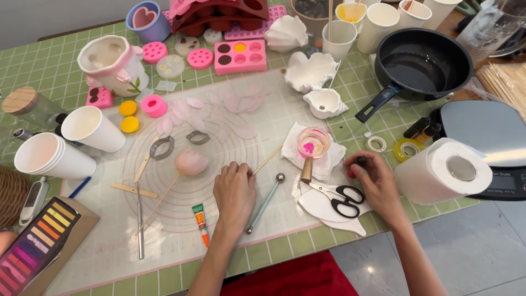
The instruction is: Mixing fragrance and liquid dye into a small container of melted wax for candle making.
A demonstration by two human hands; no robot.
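Right of centre in the frame, the right hand (371, 178) pinches a small red thing (355, 163), its grip closed on it just above the scissors (339, 198). The left hand (234, 192) lies flat on the mat (181, 230), fingers together and holding nothing, seemingly as a brace. Between them lies a ball tool (266, 201); a pink bud on a stick (190, 163) sits left of centre.

mat centre open-ish; black-handled scissors (341, 199), metal ball-tipped tool (266, 201) crowd near right, white paper cups (71, 145) block left.

red object (353, 166) mostly hidden by right hand (378, 186)
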